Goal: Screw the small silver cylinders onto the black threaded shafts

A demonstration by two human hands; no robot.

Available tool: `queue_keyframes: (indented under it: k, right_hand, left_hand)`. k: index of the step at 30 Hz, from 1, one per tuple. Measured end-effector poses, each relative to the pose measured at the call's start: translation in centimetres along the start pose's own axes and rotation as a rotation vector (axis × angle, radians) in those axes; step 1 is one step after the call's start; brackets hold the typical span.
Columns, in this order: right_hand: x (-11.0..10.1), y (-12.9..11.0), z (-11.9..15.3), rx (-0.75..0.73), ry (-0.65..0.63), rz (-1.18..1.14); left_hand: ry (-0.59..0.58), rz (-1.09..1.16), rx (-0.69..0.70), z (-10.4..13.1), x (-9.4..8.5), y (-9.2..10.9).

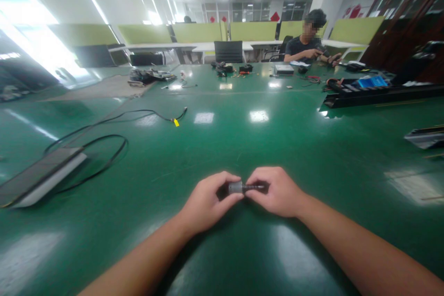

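grey cylinder (235, 188), landmark: held over the green table (222, 148), lying on its side; contact with the tabletop cannot be told

dark, ridged shaft (255, 187): runs right from the cylinder

left hand (208, 199): left of the cylinder, pinching it between thumb and fingers

right hand (279, 192): right of the cylinder, thumb and forefinger closed about the shaft beside its end

flat grey device (41, 173): well left of the cylinder

yellow tag (176, 122): on a thin cable, beyond the cylinder and to its left

black rail (374, 97): far right beyond the cylinder

seated person (301, 48): far beyond the cylinder, to its right
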State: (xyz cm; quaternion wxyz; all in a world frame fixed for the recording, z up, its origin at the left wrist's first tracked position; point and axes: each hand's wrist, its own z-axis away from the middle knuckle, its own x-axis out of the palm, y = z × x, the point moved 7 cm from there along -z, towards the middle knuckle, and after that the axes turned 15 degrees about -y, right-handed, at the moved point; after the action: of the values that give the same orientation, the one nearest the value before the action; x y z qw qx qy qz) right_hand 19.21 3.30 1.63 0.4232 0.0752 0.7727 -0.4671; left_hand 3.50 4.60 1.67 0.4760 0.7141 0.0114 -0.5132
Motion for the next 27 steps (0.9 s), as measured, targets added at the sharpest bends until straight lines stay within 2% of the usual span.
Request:
queue_keyframes:
  k: [27]
  right_hand:
    - [-0.71, 0.26, 0.14, 0.024, 0.014, -0.011]
  left_hand:
    - [0.024, 0.000, -0.009, -0.02, -0.38, -0.12]
